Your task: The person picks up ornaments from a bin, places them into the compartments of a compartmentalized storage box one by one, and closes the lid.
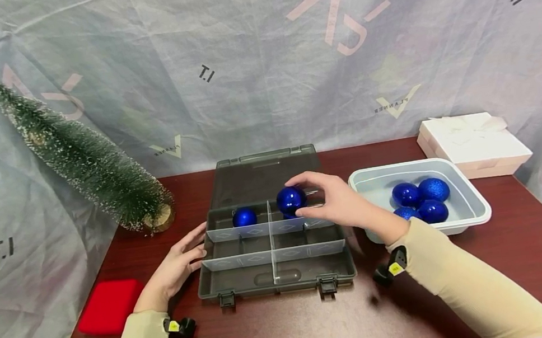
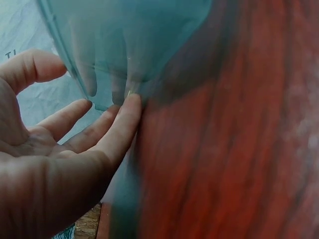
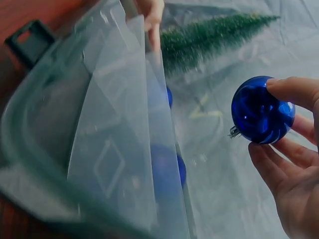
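My right hand [image 1: 338,199] pinches a shiny blue Christmas ball [image 1: 291,200] between thumb and fingers, over the back right compartment of a grey see-through divider box [image 1: 277,287]. In the right wrist view the held ball [image 3: 259,110] shows its small silver cap pointing down to the left. Below it in that compartment lies another blue ball [image 3: 168,172], mostly hidden in the head view. A matte blue ball [image 1: 244,217] sits in the back left compartment. My left hand [image 1: 177,266] rests its loosely extended fingertips against the box's left side wall [image 2: 124,50].
Right of the divider box stands a white plastic tub [image 1: 473,206] with several blue balls. Behind it is a pale gift box [image 1: 481,146] with a bow. A small frosted Christmas tree [image 1: 82,158] leans at back left, and a red cloth item [image 1: 110,307] lies at front left.
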### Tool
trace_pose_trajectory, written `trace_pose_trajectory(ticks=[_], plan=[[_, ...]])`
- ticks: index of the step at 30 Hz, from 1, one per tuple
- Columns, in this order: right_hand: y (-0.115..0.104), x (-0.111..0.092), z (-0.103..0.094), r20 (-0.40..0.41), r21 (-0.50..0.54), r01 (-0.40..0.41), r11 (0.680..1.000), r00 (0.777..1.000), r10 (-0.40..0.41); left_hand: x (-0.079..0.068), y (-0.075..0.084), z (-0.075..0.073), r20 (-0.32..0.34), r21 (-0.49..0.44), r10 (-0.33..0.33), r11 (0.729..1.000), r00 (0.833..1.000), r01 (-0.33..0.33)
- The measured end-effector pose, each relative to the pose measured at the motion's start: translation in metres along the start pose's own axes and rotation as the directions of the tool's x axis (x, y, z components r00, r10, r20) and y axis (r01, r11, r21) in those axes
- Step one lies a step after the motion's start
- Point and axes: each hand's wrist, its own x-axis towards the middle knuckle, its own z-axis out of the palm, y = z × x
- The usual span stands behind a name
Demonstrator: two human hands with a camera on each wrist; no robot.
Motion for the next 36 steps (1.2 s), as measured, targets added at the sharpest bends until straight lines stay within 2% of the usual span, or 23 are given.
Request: trace_pose_trajectory(ticks=[9,16,27,36], plan=[[-0.005,0.017,0.033,0.108,0.025,0.021,0.999,0.994,-0.024,0.003,-0.001,0.0,-0.002,0.012,-0.008,1.0,1.0,0.008],[-0.01,0.029,0.053,0.156,0.076,0.039,0.996,0.986,-0.051,0.003,0.0,-0.002,-0.002,0.012,-0.002,1.0,1.0,0.002],[-0.012,0.046,0.088,0.207,0.041,0.096,0.995,0.973,-0.103,0.002,-0.002,-0.001,-0.001,0.016,-0.015,1.0,1.0,0.015],[-0.006,0.059,0.117,0.267,-0.014,0.059,0.998,0.962,-0.053,0.002,-0.001,0.0,0.006,0.008,-0.014,1.0,1.0,0.014]])
